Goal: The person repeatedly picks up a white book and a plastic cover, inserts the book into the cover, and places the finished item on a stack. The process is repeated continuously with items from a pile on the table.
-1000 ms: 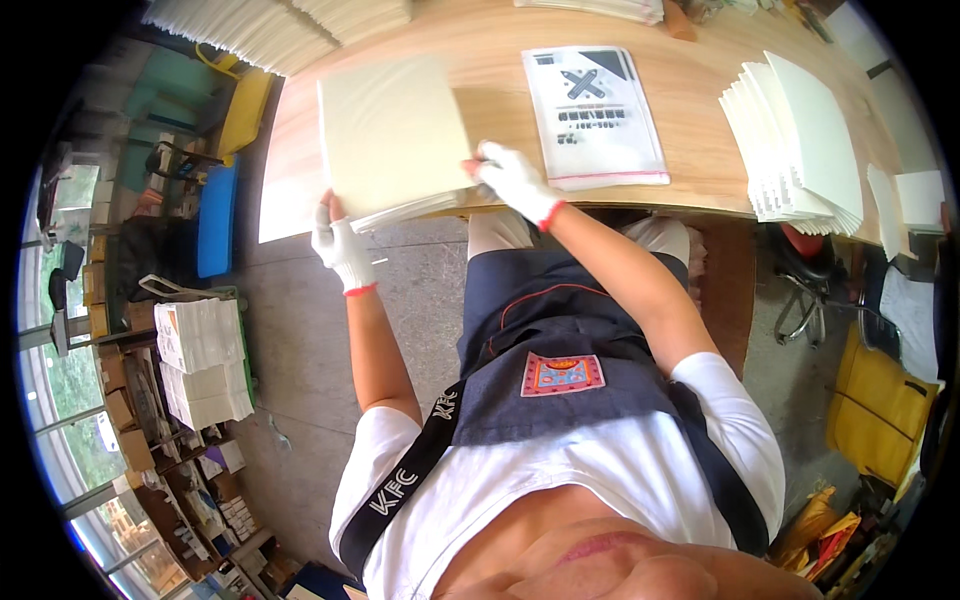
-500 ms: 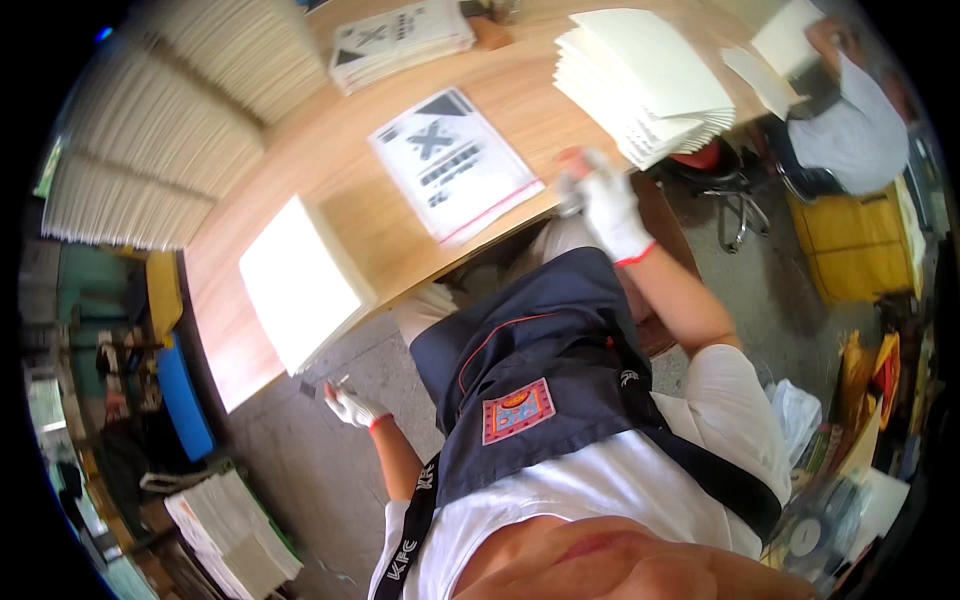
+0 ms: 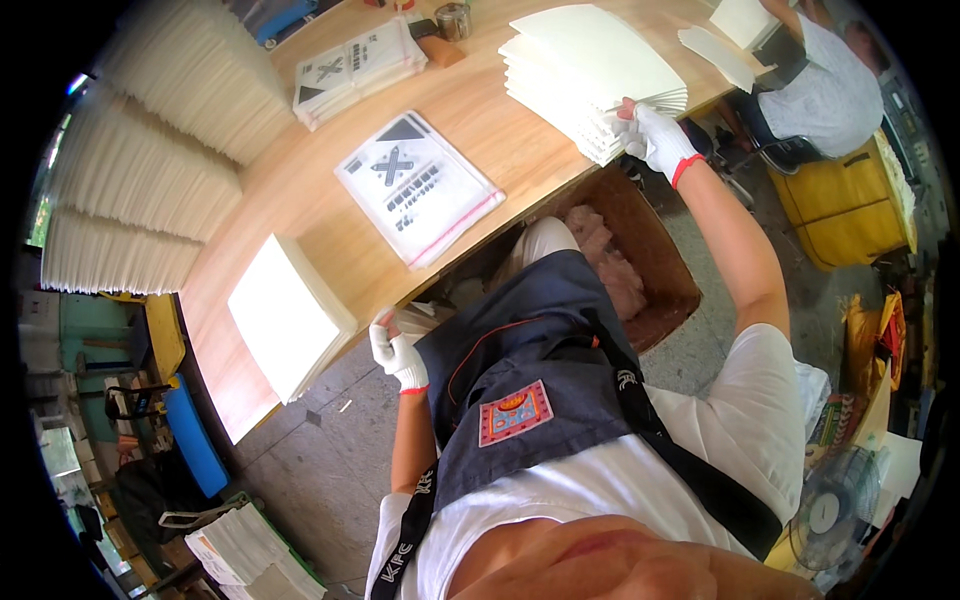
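My right hand (image 3: 655, 140), in a white glove with bare fingertips, is at the near corner of a fanned stack of white sheets (image 3: 590, 55) on the right of the table. Its fingers are bent closed on the stack's edge. Down by the table's front edge hovers my left hand (image 3: 398, 358), gloved the same way, its fingers loosely bent and apart with nothing visible in them. To its left lies a thick pile of white paper (image 3: 285, 320). Between the hands, a clear printed plastic packet (image 3: 415, 190) with a pink-red strip rests flat on the wood.
More printed packets (image 3: 360, 70) are piled at the back, beside a brown block (image 3: 440, 50) and a metal tin (image 3: 453, 20). Tall paper stacks (image 3: 140, 150) line the left. Under the table's edge stands a brown box (image 3: 655, 260). A co-worker (image 3: 825, 85) sits at the right.
My right hand has moved up and right from the table's front edge to the white sheets. My left hand has risen and moved right toward the table edge. The view has shifted slightly.
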Demonstrator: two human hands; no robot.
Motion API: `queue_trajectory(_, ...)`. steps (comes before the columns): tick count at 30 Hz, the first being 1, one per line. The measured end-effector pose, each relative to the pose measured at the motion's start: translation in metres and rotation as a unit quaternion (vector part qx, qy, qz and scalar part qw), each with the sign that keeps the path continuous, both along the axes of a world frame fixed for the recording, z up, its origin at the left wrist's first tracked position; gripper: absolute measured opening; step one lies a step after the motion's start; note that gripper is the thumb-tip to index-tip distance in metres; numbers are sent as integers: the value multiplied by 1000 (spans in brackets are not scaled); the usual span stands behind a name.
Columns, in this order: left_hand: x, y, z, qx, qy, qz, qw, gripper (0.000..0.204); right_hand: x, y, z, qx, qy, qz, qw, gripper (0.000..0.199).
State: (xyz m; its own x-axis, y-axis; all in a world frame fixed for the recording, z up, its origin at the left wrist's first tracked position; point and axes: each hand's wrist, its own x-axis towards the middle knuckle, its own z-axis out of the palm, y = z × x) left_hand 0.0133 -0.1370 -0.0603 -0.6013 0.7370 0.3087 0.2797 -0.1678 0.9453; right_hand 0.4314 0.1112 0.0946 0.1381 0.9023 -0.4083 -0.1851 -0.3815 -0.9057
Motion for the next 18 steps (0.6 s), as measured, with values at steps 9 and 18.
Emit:
queue_trajectory(9,31,39,26,-18,76,-90,993,17,5,10,9,-5,129,-50,990,14)
queue_trajectory(18,23,93,59,-119,385,-131,906,17,48,-19,-19,22,232,91,968,34)
